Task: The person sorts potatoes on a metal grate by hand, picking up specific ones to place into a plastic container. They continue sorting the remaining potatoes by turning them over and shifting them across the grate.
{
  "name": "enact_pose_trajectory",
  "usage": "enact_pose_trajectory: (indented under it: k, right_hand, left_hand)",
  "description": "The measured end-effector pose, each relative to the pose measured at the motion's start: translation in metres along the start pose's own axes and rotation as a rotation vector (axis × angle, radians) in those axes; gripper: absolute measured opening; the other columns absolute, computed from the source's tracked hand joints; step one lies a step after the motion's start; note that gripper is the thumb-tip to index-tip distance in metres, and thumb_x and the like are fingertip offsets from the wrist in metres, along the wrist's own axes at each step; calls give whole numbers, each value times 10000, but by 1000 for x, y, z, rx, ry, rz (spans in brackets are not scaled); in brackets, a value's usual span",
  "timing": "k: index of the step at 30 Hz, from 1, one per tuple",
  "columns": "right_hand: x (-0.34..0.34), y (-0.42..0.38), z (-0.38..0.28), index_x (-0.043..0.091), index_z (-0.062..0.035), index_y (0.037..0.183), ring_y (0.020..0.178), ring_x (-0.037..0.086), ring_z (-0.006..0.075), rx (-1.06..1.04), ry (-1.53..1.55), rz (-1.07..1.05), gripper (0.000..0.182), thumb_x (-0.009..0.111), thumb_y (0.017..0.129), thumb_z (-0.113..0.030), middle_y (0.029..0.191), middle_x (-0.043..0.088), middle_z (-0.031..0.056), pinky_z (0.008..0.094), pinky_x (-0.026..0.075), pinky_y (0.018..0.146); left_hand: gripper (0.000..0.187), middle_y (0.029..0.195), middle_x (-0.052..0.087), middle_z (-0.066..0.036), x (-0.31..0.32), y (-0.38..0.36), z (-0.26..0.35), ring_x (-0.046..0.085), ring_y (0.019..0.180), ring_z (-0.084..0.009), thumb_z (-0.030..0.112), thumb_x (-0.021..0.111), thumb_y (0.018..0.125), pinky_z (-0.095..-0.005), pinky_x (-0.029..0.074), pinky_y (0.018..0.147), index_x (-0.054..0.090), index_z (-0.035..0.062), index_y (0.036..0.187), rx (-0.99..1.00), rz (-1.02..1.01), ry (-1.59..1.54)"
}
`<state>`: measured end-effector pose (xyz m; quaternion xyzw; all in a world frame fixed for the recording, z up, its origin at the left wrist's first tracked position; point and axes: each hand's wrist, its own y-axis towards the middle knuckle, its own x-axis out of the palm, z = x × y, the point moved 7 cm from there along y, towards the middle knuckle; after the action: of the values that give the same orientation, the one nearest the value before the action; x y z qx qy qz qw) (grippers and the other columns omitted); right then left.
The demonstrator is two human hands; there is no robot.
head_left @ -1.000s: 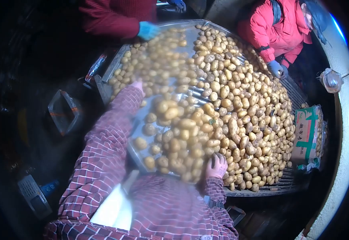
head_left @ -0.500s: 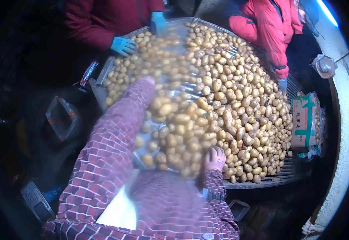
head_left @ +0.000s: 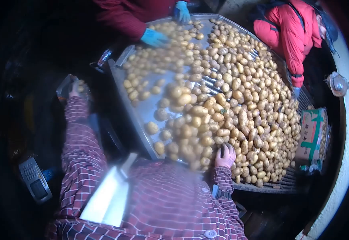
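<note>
A wide metal table (head_left: 142, 116) bears a large spread of potatoes (head_left: 242, 120). At the left, my left hand (head_left: 77, 89) is over the rim of a clear plastic-lined container (head_left: 64, 89), beside a few potatoes there. Its fingers are dim and partly hidden, so its grip cannot be made out. My right hand (head_left: 225, 156), in a pinkish glove with dark fingertips, rests on the potatoes at the near edge, fingers apart and holding nothing.
Across the table a person in dark red has two blue gloves (head_left: 154, 37) at the potatoes. Another person in a red jacket (head_left: 292, 36) reaches to the right edge, near a printed box (head_left: 311, 138). A keypad device (head_left: 35, 180) lies lower left.
My left arm has swung from over the potatoes to the container at the left. The view has shifted, and more bare metal shows at the table's left. My right hand remains on the potatoes.
</note>
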<state>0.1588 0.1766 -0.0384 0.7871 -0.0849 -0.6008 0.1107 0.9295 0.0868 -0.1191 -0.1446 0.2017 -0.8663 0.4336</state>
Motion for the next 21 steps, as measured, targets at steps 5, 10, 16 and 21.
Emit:
enact_pose_trajectory:
  k: [5,10,16,21]
  right_hand:
    - [-4,2,-1,666,-77,1040,1068,581,326,52,11,-49,260,661,786,-129,1115,636,120,444,448,953]
    - [-4,4,-2,651,-67,1008,1038,577,328,39,-25,-36,239,661,780,-135,1070,639,114,449,458,911]
    - [-3,-1,5,656,-99,1011,1055,568,317,77,-3,-10,266,652,753,-166,1080,639,97,445,445,898]
    - [-9,3,0,657,-91,986,1023,576,324,110,22,24,253,631,740,-145,1070,642,110,460,443,897]
  left_hand:
    - [914,1412,477,-220,-6,24,22,520,1249,-344,498,729,802,-421,406,1068,307,63,1486,381,113,764]
    - [476,1316,572,-121,262,-203,-55,517,1247,-210,135,651,894,-357,400,1069,526,43,1344,404,-787,671]
    - [619,1450,412,-136,384,-340,-136,362,1276,-456,464,718,776,-545,316,1101,557,236,1328,895,-778,1630]
    - [553,1383,478,-136,341,-391,-160,398,1267,-430,431,707,777,-549,328,1068,599,169,1252,1072,-1095,1521]
